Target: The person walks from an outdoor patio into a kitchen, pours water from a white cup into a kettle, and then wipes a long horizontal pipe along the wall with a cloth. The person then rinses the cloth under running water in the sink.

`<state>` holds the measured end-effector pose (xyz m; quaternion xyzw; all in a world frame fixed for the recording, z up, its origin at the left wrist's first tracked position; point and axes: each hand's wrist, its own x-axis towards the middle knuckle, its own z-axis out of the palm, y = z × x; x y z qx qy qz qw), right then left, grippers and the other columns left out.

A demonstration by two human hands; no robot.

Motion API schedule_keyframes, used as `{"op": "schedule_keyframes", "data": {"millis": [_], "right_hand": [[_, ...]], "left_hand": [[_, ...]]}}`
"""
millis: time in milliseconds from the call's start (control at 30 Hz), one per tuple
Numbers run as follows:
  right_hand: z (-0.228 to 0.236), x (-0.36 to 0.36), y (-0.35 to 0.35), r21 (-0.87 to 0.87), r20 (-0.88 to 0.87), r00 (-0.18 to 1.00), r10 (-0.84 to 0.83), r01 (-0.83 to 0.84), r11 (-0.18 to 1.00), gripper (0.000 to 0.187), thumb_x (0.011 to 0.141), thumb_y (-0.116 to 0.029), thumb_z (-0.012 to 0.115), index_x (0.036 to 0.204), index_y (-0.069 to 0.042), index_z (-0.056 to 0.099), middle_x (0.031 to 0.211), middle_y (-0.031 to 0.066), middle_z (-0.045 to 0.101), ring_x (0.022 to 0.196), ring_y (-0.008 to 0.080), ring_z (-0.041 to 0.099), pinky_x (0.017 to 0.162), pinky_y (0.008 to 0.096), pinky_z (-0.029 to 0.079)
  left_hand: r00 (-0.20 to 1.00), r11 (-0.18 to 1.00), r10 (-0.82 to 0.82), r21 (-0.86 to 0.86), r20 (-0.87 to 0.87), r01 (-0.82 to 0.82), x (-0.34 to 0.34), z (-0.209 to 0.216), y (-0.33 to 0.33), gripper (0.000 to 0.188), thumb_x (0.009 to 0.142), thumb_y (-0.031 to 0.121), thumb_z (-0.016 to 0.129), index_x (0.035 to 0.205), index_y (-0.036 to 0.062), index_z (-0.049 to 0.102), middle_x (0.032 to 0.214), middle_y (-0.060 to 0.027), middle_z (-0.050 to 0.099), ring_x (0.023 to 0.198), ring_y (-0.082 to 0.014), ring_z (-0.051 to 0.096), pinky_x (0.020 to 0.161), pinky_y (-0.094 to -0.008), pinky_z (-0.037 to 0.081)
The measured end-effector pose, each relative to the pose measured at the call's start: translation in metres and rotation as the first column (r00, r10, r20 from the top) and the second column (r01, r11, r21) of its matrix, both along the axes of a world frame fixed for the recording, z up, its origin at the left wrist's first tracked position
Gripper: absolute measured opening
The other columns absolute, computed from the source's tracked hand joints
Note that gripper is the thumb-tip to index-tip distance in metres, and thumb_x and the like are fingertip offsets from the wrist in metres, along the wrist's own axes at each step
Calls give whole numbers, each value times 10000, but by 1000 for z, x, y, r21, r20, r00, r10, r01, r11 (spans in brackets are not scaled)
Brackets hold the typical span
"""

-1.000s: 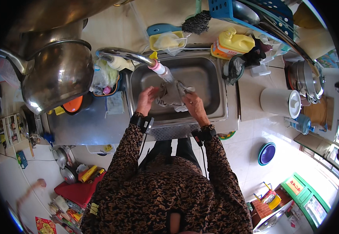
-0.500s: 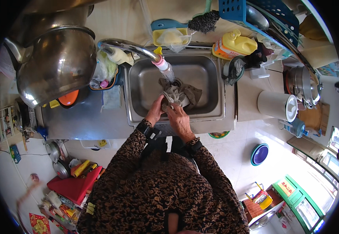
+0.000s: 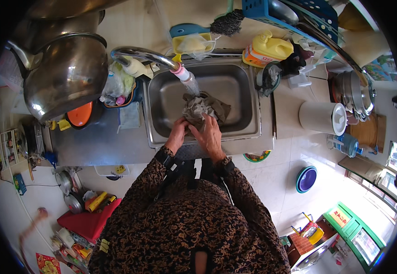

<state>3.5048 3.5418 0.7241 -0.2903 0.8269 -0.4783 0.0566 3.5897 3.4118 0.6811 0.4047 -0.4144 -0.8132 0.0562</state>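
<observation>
A wet grey-brown cloth (image 3: 204,108) lies bunched in the metal sink (image 3: 165,84), under water running from the pink-and-white nozzle of the curved tap (image 3: 180,72). My left hand (image 3: 177,135) grips the cloth's near left edge, fingers curled and partly hidden. Beside it, my right hand (image 3: 210,138) has its fingers laid over the near side of the cloth and its thumb pointing left, with a fold of cloth between. Both wrists rest close to the sink's front rim.
A yellow jug (image 3: 268,49) and a small dark-green container (image 3: 268,78) stand right of the sink. Farther right is a white lidded bucket (image 3: 322,117). A large metal kettle (image 3: 66,75) looms at left. Behind the tap sits a yellow soap dish (image 3: 191,43).
My right hand has spread its thumb from its fingers and flattened over the cloth. The cloth looks more spread toward me. The whole view has shifted slightly.
</observation>
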Motion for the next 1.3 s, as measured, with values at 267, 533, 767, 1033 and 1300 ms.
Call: {"op": "schedule_keyframes", "data": {"millis": [267, 533, 767, 1033, 1300], "right_hand": [[-34, -62, 26, -264, 905, 423, 45, 476, 839, 239, 981, -226, 531, 1041, -24, 643, 998, 69, 688, 913, 207, 668, 794, 336, 515], [-28, -57, 50, -334, 860, -34, 510, 717, 611, 301, 966, -237, 506, 1162, -40, 623, 1137, 87, 671, 1078, 231, 632, 938, 373, 507], [-12, -39, 45, -594, 780, 437, 449, 288, 752, 262, 968, -171, 550, 1170, -30, 641, 1142, 59, 659, 1073, 165, 627, 923, 308, 512], [82, -41, 33, -325, 786, 418, 455, -347, 880, 235, 901, -213, 689, 1069, -49, 709, 783, -45, 583, 687, 70, 509, 594, 255, 428], [59, -80, 50, 317, 5, 903, 430, -409, 856, 225, 745, -156, 747, 921, -47, 658, 880, 157, 690, 898, 370, 662, 713, 429, 533]], "left_hand": [[947, 942, 319, 100, 35, -321, 26, -3, -18, 173, 973, 79, 515, 1120, 58, 602, 1084, -84, 668, 968, -223, 677, 849, -378, 575], [834, 798, 539, 390, -122, -459, 44, -31, -38, 108, 915, 60, 559, 1022, 58, 575, 1020, -119, 658, 935, -272, 654, 920, -457, 543], [952, 910, 303, -309, 44, -276, 62, -32, -25, 411, 891, 13, 546, 1301, 29, 539, 1160, -130, 629, 945, -218, 648, 822, -339, 551], [861, 184, -486, -946, 147, 266, -11, 65, -16, 557, 721, -26, 680, 1250, 143, 633, 1384, -154, 565, 1357, -363, 453, 1088, -387, 402], [879, 354, -285, -810, 383, 467, 26, 75, -77, 235, 840, 83, 741, 964, 6, 557, 1118, -99, 702, 873, -215, 686, 764, -325, 552]]}}
